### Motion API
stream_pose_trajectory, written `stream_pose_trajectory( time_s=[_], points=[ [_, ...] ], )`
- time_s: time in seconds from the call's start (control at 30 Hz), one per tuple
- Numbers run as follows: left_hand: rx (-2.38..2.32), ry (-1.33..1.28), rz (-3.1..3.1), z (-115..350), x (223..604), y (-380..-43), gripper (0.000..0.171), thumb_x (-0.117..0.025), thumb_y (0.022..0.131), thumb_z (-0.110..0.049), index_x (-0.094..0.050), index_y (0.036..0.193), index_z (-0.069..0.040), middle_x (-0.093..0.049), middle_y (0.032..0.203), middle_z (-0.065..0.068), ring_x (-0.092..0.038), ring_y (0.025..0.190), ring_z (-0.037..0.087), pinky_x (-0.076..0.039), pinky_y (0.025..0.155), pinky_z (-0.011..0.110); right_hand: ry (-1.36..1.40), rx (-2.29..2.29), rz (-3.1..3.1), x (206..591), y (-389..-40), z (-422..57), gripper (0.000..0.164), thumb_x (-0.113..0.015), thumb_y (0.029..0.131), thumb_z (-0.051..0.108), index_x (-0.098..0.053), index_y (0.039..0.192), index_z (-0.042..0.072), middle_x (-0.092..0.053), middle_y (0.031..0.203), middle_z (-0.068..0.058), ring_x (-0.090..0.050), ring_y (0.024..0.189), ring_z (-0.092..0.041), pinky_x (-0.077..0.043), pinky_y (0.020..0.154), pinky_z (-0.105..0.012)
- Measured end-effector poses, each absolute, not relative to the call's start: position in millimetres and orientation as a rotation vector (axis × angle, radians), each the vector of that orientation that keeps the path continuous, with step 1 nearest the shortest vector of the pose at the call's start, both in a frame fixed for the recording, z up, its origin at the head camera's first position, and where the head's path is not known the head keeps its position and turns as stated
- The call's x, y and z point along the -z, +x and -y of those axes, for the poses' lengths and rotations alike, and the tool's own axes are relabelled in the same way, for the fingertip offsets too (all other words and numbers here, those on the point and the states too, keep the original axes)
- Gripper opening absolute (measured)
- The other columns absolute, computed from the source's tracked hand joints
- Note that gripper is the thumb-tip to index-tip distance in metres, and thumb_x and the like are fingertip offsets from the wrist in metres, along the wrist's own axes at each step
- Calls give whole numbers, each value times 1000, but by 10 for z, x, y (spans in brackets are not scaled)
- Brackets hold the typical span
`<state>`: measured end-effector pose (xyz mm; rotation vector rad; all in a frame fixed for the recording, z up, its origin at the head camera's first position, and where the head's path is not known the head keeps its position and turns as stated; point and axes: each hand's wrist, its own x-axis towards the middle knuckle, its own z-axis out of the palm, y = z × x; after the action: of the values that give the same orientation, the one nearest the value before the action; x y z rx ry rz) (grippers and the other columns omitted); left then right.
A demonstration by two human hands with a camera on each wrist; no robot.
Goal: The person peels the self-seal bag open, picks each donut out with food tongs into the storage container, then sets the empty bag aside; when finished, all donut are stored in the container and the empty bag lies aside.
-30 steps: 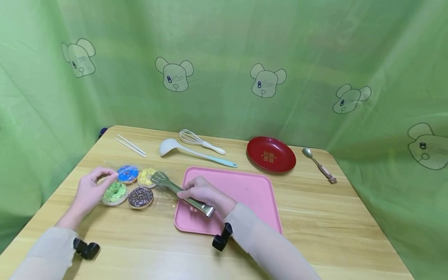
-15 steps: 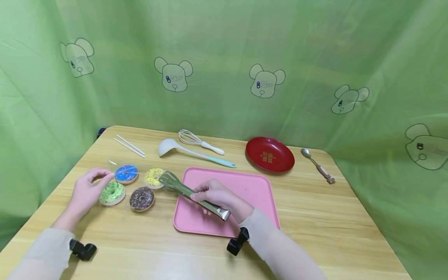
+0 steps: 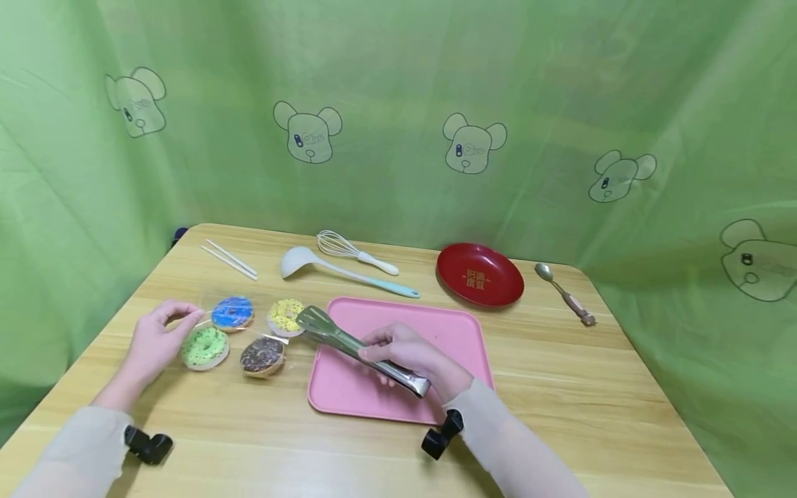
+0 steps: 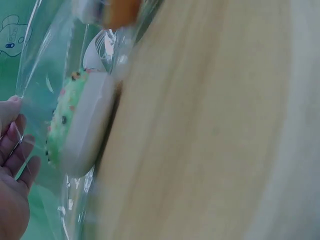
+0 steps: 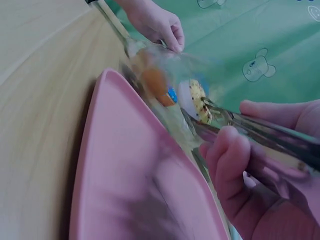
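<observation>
My left hand (image 3: 152, 342) pinches the edge of a clear plastic bag (image 4: 42, 60) between thumb and fingers, at the left of the table. Inside the bag are a green sprinkled toy donut (image 3: 192, 354), a blue one (image 3: 224, 318), a chocolate one (image 3: 252, 358) and a yellow one (image 3: 280, 325). In my right hand (image 3: 411, 356) I grip metal tongs (image 3: 342, 340), held over the pink tray (image 3: 436, 332). The tongs' tips are at the yellow donut, on either side of it in the right wrist view. The chocolate donut sits tilted in the head view.
Along the back lie white chopsticks (image 3: 228, 259), a ladle (image 3: 330, 266), a whisk (image 3: 367, 259), a red plate (image 3: 451, 270) and a spoon (image 3: 568, 294). A green curtain (image 3: 398, 69) surrounds the wooden table (image 3: 579, 387) at its back and sides.
My right hand has drawn the tongs rightward, and the yellow donut has moved right with them. The chocolate donut has shifted right and tilted. My left hand has barely moved.
</observation>
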<state>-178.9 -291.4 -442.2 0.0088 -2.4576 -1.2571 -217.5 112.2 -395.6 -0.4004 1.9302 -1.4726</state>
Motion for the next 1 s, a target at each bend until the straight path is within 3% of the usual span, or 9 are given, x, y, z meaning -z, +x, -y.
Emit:
stream_pose_trajectory(
  time_s=[0.17,0.23,0.43,0.57,0.8,1.0],
  points=[
    [1247,48,2464,2937,4409,-1763,34,-56,93,-31,-61,105,0,-58,106,13,-43,95,-5,-41,92,46,-437,1446,-1962,3937,-2162,-1250,39,-69,83,19,-60,117,1,-61,94,-30,-55,51,-16,-49,44,-26],
    [1246,55,2470,2935,4395,-1757,35,-56,94,-32,-61,106,0,-58,107,14,-43,95,-4,-40,92,51,-459,1433,-1975,3922,-2147,-1315,40,-69,84,20,-60,118,2,-60,90,-29,-55,51,-16,-49,45,-27],
    [1216,61,2459,2914,4397,-1768,32,-58,93,-31,-62,104,-2,-60,102,8,-45,94,-6,-44,87,29,-461,1423,-2015,3884,-2057,-1589,43,-69,84,22,-58,121,2,-59,83,-20,-55,52,-17,-48,44,-25],
    [1236,61,2453,2916,4381,-1757,33,-58,92,-32,-62,105,-1,-59,101,3,-44,94,-6,-42,89,35,-445,1455,-2039,3864,-1989,-1804,46,-69,85,20,-55,123,-2,-57,82,-13,-55,51,-17,-48,43,-25],
    [1257,42,2449,2918,4358,-1729,34,-58,92,-32,-61,107,-1,-59,100,-3,-44,95,-6,-41,87,28,-424,1481,-2072,3862,-1938,-2160,47,-67,86,20,-53,124,-4,-57,82,-13,-56,53,-17,-49,45,-25],
    [1256,10,2462,2892,4345,-1754,34,-58,92,-32,-60,108,-1,-59,103,2,-44,95,-5,-42,88,28,-340,1537,-2095,3866,-1886,-2433,54,-67,86,19,-46,127,-9,-56,86,-20,-57,53,-17,-50,46,-26]
  ],
)
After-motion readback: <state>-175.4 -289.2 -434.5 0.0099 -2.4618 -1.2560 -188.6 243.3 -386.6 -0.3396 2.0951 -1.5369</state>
